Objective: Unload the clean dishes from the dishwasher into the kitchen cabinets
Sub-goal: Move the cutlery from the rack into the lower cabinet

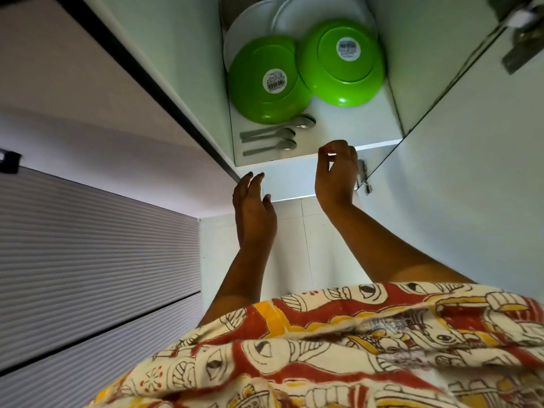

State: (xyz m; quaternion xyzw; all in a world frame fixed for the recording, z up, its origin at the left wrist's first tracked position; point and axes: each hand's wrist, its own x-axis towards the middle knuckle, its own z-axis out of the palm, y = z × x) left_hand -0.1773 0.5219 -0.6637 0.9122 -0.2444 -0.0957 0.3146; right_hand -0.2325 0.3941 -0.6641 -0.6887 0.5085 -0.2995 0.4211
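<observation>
An open white wall cabinet (376,144) is above me. On its shelf two green bowls, one on the left (265,83) and one on the right (341,60), show their stickered bases. White plates (309,13) are stacked behind them. Three metal spoons (269,139) lie side by side in front of the left bowl. My right hand (335,172) is raised at the shelf's front edge, right of the spoons, its fingers loosely curled and holding nothing. My left hand (253,207) is lower, below the cabinet's left corner, fingers straight and apart, empty.
The cabinet's door (456,187) stands open to the right, with a metal hinge (363,178) just beside my right hand. A dark-edged panel (147,78) runs along the cabinet's left. A ribbed grey surface (88,245) fills the left. Patterned clothing (323,348) covers the bottom.
</observation>
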